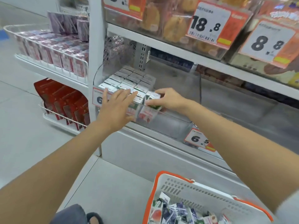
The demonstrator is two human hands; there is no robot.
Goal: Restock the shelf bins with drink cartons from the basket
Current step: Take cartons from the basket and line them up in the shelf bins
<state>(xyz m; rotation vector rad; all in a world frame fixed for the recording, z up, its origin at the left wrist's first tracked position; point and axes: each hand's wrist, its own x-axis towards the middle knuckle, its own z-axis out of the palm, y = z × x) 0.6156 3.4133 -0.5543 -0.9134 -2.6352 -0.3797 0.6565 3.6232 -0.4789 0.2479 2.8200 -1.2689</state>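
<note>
Head view: a person reaches with both arms into a clear bin (171,126) on a low store shelf (142,147). The right hand (169,99) grasps a green-and-white carton (152,96), fingers curled round it, at the front right end of the stocked rows and just over the bin's front wall. The left hand (116,105) is released, its straight, spread fingers laid across the front row of stocked cartons (129,80), which stand upright in tight rows in the left part of the bin. A price tag (199,139) reading 6.5 hangs below the bin's front. At lower right, a white basket (194,189) with an orange rim sits on the floor (24,126), near the person's knee, holding a jumble of loose cartons (174,210). On the shelf above are clear bins of pastries (174,28) tagged 18.8 and 8.8. To the left, a wire rack (53,52) holds pink packs (48,46), with red packs (64,101) on the tier below.
</note>
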